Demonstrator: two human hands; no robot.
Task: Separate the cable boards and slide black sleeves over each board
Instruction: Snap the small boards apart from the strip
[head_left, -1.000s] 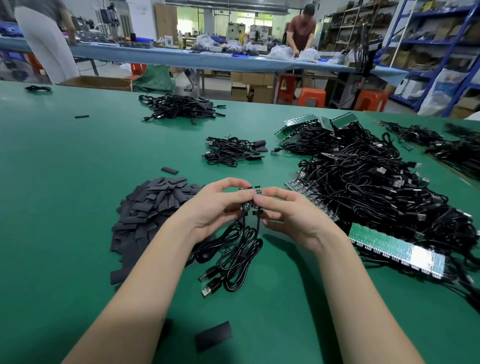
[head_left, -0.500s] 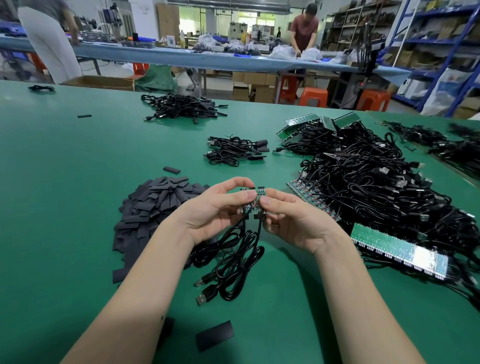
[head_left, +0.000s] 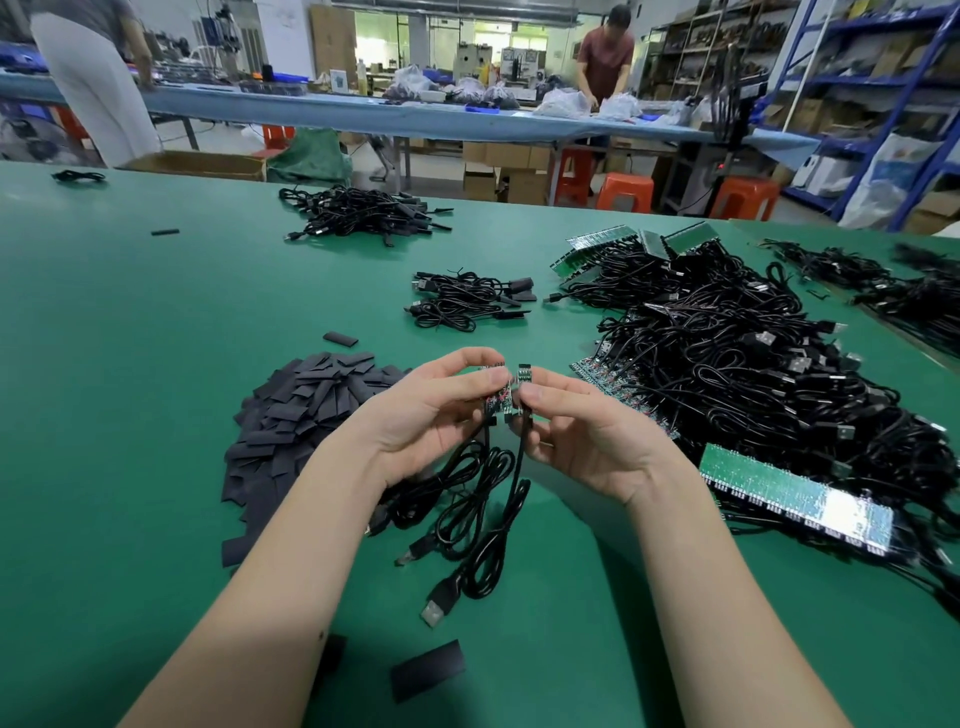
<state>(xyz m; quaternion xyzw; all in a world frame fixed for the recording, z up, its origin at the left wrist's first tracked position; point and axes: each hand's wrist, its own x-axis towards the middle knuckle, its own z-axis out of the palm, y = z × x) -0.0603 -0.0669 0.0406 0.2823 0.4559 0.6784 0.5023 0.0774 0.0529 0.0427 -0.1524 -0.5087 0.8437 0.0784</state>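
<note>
Green surface (head_left: 130, 415) carries a sleeve pile (head_left: 301, 410) left of the hands, where the left hand (head_left: 431, 415) pinches one board (head_left: 496, 397) and the right hand (head_left: 576, 431) pinches another board (head_left: 522, 387) just beside it (cables (head_left: 483, 499) dangling below).

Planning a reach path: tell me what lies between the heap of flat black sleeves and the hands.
Nothing: in the head view the flat black sleeve heap runs right up behind the left hand.
</note>
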